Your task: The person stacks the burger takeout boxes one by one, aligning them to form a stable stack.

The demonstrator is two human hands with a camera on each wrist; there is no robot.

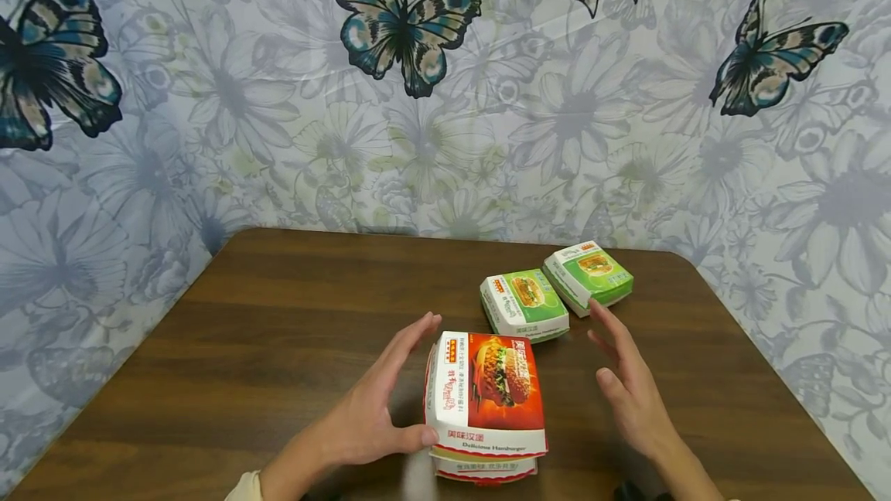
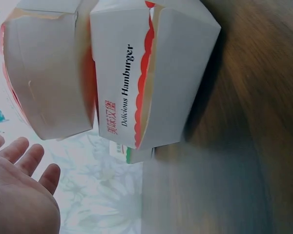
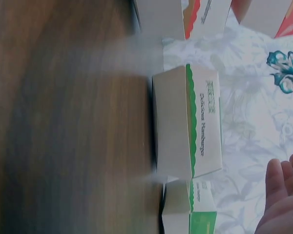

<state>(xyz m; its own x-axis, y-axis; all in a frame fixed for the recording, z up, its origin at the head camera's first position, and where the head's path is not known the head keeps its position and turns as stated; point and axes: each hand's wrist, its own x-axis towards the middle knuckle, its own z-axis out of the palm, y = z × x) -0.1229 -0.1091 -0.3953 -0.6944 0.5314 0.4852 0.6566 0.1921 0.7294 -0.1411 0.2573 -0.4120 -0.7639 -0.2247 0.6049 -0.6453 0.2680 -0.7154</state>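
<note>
Two red-and-white hamburger boxes are stacked on the table's near middle. The upper box (image 1: 506, 385) has a burger picture on its lid, and most of the lower box (image 1: 485, 468) is hidden under it in the head view. In the left wrist view the lower box (image 2: 151, 83) and upper box (image 2: 49, 73) appear sideways, one above the other. My left hand (image 1: 379, 404) is beside the stack, fingers extended, thumb at the upper box's near left corner; whether it touches cannot be told. To the right, apart from the boxes, my right hand (image 1: 629, 389) holds nothing, its fingers extended.
Behind the stack sit two green-and-white hamburger boxes, a nearer one (image 1: 525, 304) and a farther one (image 1: 588, 275), side by side on the brown wooden table (image 1: 292, 315). A butterfly-and-flower cloth (image 1: 459, 161) hangs past the table's far edge.
</note>
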